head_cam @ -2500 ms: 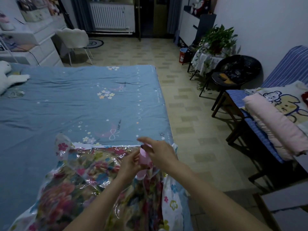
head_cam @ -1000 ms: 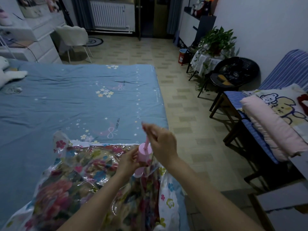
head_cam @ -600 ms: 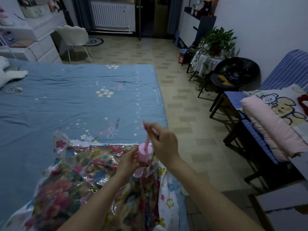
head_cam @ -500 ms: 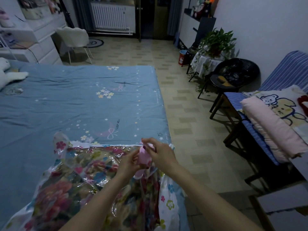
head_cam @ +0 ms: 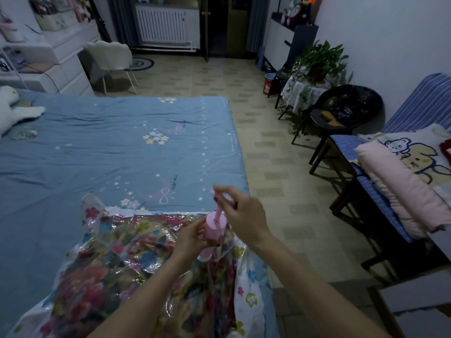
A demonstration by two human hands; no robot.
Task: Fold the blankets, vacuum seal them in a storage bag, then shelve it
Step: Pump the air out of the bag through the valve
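Blue bed (head_cam: 73, 167), crinkled floral storage bag (head_cam: 117, 272), left hand (head_cam: 189, 239) gripping pink pump (head_cam: 211, 234), right hand (head_cam: 245, 215) pinching its raised handle (head_cam: 220, 196)

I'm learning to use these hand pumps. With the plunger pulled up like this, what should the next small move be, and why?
Probably push the handle back down. The right hand has the plunger raised out of the pink pump, which the left hand grips against the storage bag, and the bag looks puffy and crinkled, so air likely remains.
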